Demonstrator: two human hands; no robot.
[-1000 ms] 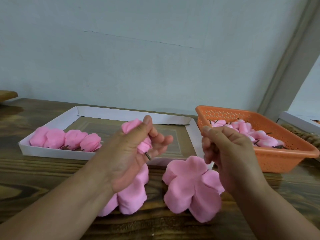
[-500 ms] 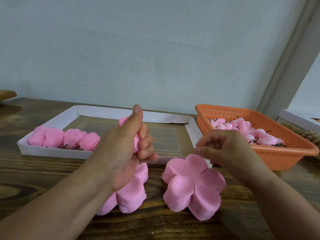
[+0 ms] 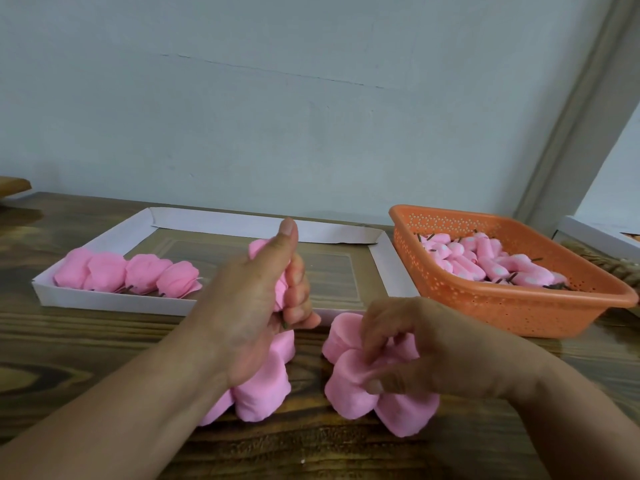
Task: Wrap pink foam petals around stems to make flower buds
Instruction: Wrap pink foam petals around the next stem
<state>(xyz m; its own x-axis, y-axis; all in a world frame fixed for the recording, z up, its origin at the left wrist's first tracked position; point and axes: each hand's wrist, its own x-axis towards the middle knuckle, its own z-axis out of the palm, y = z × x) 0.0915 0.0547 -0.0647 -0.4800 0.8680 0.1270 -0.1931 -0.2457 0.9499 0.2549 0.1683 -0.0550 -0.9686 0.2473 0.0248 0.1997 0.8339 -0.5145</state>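
1. Resting on the tabletop (image 3: 104, 341), the white tray (image 3: 221, 221) is holding finished buds (image 3: 128, 273).
2. Your right hand (image 3: 433, 344) is pinching the top petal sheet (image 3: 349, 368); be lifting only one.
3. Your left hand (image 3: 252, 306) is keeping its fingers (image 3: 298, 292) clamped on the bud (image 3: 263, 247); be gripping gently, sparing the foam.

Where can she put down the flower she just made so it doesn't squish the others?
The white tray has bare floor right of its four buds. The table's near left corner is bare too. The orange basket and the two petal stacks in front are crowded.
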